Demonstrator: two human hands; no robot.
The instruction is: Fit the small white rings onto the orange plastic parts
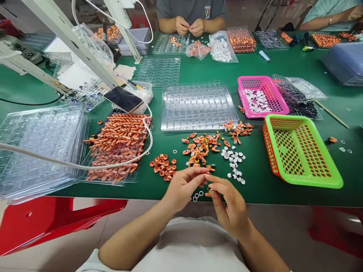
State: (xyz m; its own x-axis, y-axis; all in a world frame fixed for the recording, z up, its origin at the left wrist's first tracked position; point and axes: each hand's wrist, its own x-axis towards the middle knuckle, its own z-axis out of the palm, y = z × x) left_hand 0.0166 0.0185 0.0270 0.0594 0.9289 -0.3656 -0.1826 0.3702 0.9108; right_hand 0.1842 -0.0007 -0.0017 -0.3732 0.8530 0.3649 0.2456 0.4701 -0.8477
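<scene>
At the table's near edge my left hand and my right hand meet, fingertips pinched together. Whatever the left fingers hold is mostly hidden. A small orange part shows at the right thumb and fingers. Just beyond the hands lies a loose pile of orange plastic parts with yellow and silvery bits. Small orange cups are heaped to the left of it, and white round caps are scattered to its right. A few white rings lie by the left hand, close to the edge.
Left are a tray of orange parts, clear trays, a white cable and a phone. Ahead is a clear tray stack; right, a green basket and a pink basket. Two people sit opposite.
</scene>
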